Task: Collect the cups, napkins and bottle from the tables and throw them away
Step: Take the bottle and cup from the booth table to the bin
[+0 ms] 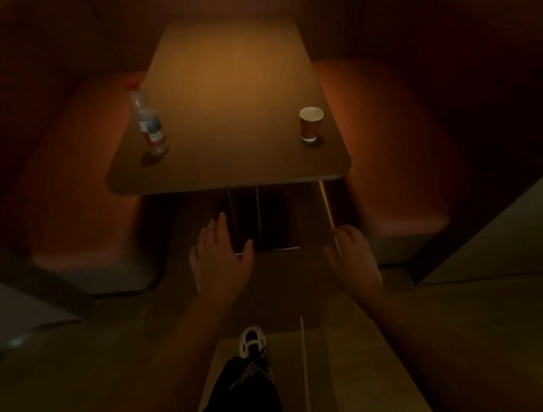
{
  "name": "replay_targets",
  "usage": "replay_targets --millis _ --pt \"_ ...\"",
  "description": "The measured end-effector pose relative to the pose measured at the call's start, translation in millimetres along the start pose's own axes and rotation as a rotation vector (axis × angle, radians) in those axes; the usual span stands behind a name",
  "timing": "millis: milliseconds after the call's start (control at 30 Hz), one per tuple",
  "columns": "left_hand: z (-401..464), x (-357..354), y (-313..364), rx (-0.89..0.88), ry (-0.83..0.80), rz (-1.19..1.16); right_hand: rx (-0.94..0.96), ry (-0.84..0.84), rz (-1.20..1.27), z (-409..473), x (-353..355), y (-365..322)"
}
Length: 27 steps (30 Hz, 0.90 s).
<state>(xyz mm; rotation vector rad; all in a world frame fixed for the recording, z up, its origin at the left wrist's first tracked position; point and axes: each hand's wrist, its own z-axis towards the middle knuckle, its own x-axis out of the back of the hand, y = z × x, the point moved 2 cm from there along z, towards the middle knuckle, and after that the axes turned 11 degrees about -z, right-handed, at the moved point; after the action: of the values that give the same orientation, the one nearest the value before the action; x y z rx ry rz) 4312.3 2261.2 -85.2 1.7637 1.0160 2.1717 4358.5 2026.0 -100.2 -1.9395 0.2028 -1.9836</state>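
Standing upright on the surface, the bottle lies well beyond the empty, spread left hand; the cup stands beyond the relaxed, empty right hand.

Dim café booth: table between orange padded benches.

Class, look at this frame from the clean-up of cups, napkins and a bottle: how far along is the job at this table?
Done: nothing here looks cleared. The bottle and the paper cup both stand upright on the table, at opposite near corners. In hand: nothing; the left hand and right hand are open and short of the table. Left: pick up both and bin them. No napkins or bin are visible.
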Motion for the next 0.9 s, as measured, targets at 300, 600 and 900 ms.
replay_targets --millis 300,600,900 --pt "227 -87 24 -0.021 -0.085 -0.003 -0.058 0.014 -0.05 221 -27 18" --pt "379 -132 74 -0.057 -0.108 -0.013 -0.119 0.043 -0.026 386 -29 25" --pt "400 -133 48 0.113 -0.078 -0.079 -0.105 -0.163 0.023 481 -59 29"
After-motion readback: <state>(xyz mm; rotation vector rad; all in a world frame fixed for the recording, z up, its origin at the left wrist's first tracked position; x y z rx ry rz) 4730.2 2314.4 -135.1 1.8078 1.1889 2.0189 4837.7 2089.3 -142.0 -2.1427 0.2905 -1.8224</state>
